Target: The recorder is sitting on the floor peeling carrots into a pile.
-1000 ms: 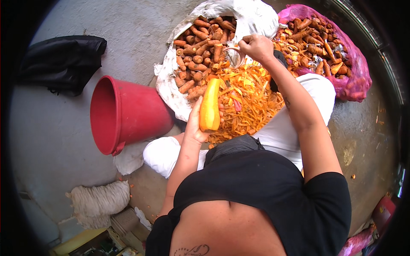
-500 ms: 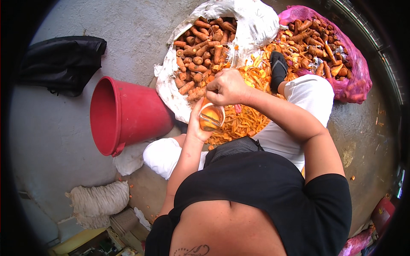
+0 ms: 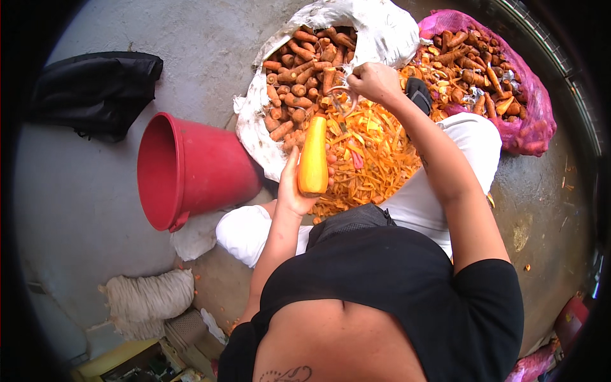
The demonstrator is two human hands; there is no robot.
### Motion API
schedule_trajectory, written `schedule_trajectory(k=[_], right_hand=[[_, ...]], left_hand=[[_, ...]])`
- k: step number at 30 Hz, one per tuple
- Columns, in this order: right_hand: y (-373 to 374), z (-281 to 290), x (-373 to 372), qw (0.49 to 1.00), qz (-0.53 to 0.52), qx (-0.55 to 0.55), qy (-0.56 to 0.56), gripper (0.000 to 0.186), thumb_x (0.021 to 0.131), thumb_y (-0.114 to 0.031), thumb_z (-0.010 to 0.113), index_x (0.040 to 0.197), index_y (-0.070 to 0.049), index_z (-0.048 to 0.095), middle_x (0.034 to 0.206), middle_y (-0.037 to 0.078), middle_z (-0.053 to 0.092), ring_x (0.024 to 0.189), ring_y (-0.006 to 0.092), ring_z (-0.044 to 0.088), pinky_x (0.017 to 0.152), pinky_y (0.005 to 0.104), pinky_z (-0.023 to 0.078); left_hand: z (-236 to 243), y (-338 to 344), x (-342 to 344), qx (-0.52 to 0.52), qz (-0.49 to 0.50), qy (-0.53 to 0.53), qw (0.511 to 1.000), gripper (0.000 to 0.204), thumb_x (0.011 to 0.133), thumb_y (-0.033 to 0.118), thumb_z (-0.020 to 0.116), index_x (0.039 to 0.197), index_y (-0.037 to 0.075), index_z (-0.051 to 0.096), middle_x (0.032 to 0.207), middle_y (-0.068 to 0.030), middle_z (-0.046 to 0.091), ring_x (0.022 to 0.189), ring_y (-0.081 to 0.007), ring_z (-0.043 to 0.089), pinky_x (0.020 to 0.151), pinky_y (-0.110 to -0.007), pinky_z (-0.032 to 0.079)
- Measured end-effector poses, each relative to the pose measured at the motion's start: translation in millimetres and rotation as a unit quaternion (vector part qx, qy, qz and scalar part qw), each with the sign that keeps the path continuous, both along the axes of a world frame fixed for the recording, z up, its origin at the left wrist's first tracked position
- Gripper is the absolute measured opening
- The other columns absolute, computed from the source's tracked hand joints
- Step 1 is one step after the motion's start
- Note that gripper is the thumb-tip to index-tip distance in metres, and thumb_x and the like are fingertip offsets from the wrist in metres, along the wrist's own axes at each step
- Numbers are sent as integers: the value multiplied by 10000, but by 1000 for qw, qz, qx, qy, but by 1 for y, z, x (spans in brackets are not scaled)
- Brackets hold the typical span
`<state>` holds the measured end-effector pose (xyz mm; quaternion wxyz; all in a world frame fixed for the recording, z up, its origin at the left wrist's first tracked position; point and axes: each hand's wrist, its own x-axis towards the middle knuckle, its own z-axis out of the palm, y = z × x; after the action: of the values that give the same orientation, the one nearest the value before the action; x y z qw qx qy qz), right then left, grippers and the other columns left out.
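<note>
A peeled yellow-orange carrot (image 3: pixel 313 159) stands nearly upright in my left hand (image 3: pixel 294 188), whose fingers wrap round its lower part. Its surface looks smooth and bare of skin. Beyond its tip, my right hand (image 3: pixel 377 81) is closed round a pale Y-shaped peeler (image 3: pixel 344 100), blurred and apart from the carrot. Below both hands lies a heap of orange peelings (image 3: pixel 366 159). Unpeeled carrots (image 3: pixel 299 79) fill an open white sack (image 3: pixel 251 130) just beyond my left hand.
A red bucket (image 3: pixel 203 172) lies tipped on its side at the left, its mouth facing left. At the far right sits a pink mesh sack (image 3: pixel 538 121) with carrots and scraps. Black cloth (image 3: pixel 98 92) and a crumpled whitish sack (image 3: pixel 149 299) lie on the left.
The peeler has lifted off the carrot as my right hand moved away, up and to the right. My left hand still holds the carrot, which now shows along its full length.
</note>
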<state>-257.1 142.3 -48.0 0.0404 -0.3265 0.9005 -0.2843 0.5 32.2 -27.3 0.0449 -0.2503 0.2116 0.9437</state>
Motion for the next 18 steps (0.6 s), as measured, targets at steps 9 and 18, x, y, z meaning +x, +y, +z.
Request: schedule_trajectory(k=[9,18], right_hand=[[11,40,48,969,146,-153,-127,291,792,-273,550,600,-75,643,510,24,598,455,133,562,472,314,440],[6,31,95,932,276,-218,84,210,688,-225,597,518,-107,565,493,84,506,496,276,558,511,397,440]], left_hand=[[-12,-5,-1,4,36,-45,998,452,965,448,433,1168,54,522,926,-130,622,773,-250,624,656,-355,538],[-8,5,-6,-21,40,-63,997,382,958,448,449,1093,121,591,909,-74,660,801,-219,649,652,-344,527]])
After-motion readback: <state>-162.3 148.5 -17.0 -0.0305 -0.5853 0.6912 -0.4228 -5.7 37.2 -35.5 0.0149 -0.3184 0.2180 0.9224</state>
